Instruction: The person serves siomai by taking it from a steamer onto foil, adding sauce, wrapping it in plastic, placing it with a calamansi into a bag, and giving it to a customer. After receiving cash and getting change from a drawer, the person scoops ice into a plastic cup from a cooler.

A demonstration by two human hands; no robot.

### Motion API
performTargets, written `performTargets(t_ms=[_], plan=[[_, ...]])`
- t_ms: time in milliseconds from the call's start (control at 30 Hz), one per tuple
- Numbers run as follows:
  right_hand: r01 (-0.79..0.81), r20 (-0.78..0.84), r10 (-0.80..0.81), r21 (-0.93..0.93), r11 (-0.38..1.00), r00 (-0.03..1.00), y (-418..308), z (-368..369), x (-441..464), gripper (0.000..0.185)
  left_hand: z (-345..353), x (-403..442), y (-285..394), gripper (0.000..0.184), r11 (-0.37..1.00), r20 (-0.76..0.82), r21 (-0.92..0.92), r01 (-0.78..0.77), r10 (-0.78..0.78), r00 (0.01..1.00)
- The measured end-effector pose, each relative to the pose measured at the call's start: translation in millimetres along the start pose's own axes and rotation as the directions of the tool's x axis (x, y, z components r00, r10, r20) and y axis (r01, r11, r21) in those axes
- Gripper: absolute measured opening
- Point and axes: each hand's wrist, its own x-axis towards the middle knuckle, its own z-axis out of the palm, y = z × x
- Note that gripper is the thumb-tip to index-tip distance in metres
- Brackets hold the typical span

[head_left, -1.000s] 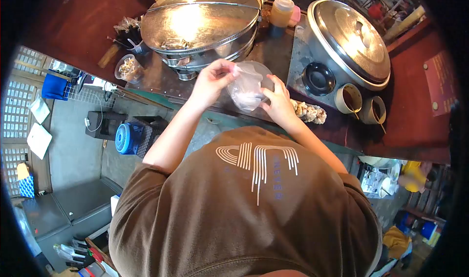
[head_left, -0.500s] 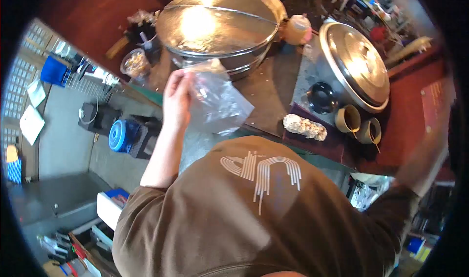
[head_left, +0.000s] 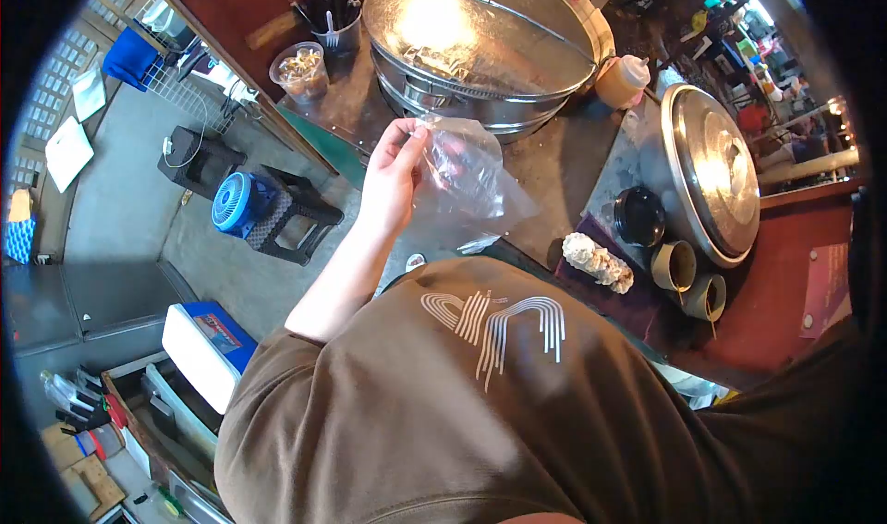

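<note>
My left hand [head_left: 393, 177] pinches the top of a clear plastic bag [head_left: 476, 187] between thumb and fingers. The bag hangs limp beside the hand, in front of a large round metal steamer [head_left: 490, 99] with a shiny lid. My right hand is out of view; only its brown sleeve [head_left: 785, 413] shows, stretching to the right. On the right of the counter lie a lumpy whitish roll [head_left: 598, 263] on a dark cloth, a black bowl [head_left: 639, 216] and two tan, cup-shaped pieces [head_left: 674, 266].
A large lidded pot [head_left: 716, 173] stands at the right, with a squeeze bottle [head_left: 624, 81] between it and the steamer. A tub of small packets [head_left: 301, 69] sits at the counter's left corner. Below, a blue fan [head_left: 234, 202] rests by a dark stool [head_left: 297, 224].
The view has shifted, so the counter things appear farther right. My left hand still holds the bag. My right arm, partly visible at the right before, has moved so only its sleeve shows.
</note>
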Motion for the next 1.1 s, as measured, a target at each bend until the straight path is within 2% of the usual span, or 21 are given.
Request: performTargets(t_ms=[267, 533, 667, 733, 800, 867, 900, 933, 967, 1033, 1067, 1100], plan=[[0.036, -0.046, -0.036, 0.005, 0.999, 0.998, -4, 0, 23, 0.036, 5, -8, -8, 0.011, 0.998, 0.092, 0.03, 0.055, -0.057, 0.994], [0.089, -0.095, -0.084, 0.042, 0.995, 0.992, -20, -3, 36, 0.044, 20, 1, -24, 0.01, 0.993, 0.12, 0.058, 0.1, -0.106, 0.987], [0.15, -0.173, -0.123, 0.148, 0.978, 0.977, -52, -17, 30, 0.048, 29, 8, -35, 0.009, 0.996, 0.114, 0.022, 0.086, -0.087, 0.99], [0.195, -0.18, -0.139, 0.345, 0.918, 0.974, -87, -14, 12, 0.05, 32, 14, -41, 0.009, 0.996, 0.059, -0.009, 0.091, -0.091, 0.994], [0.157, -0.033, -0.176, 0.629, 0.761, 0.984, -134, 17, -19, 0.052, 37, 15, -44, 0.009, 0.991, 0.009, -0.033, 0.132, -0.131, 0.991], [-0.126, 0.286, -0.27, 0.865, 0.485, 0.92, -194, 83, -71, 0.055, 50, 12, -39, 0.009, 0.985, -0.001, -0.054, 0.164, -0.165, 0.986], [-0.521, 0.579, -0.199, 0.807, 0.278, 0.791, -225, 122, -106, 0.055, 55, 9, -40, 0.009, 0.981, -0.007, -0.065, 0.181, -0.182, 0.983], [-0.585, 0.572, -0.2, 0.811, -0.009, 0.795, -247, 139, -123, 0.048, 58, 11, -45, 0.011, 0.98, -0.055, -0.027, 0.197, -0.198, 0.979], [-0.599, 0.567, -0.197, 0.743, -0.298, 0.8, -263, 145, -133, 0.04, 59, 12, -51, 0.011, 0.984, -0.032, 0.049, 0.17, -0.169, 0.985], [-0.639, 0.684, -0.021, 0.669, -0.38, 0.729, -273, 146, -137, 0.027, 50, 19, -70, 0.012, 0.974, 0.024, 0.199, 0.112, -0.119, 0.993], [-0.596, 0.671, 0.038, 0.682, -0.425, 0.741, -275, 152, -137, 0.021, 47, 25, -81, 0.018, 0.955, 0.086, 0.296, 0.031, -0.059, 0.995], [-0.57, 0.691, 0.13, 0.675, -0.468, 0.712, -279, 154, -137, 0.019, 45, 23, -92, 0.022, 0.944, 0.02, 0.33, -0.002, -0.005, 1.0]])
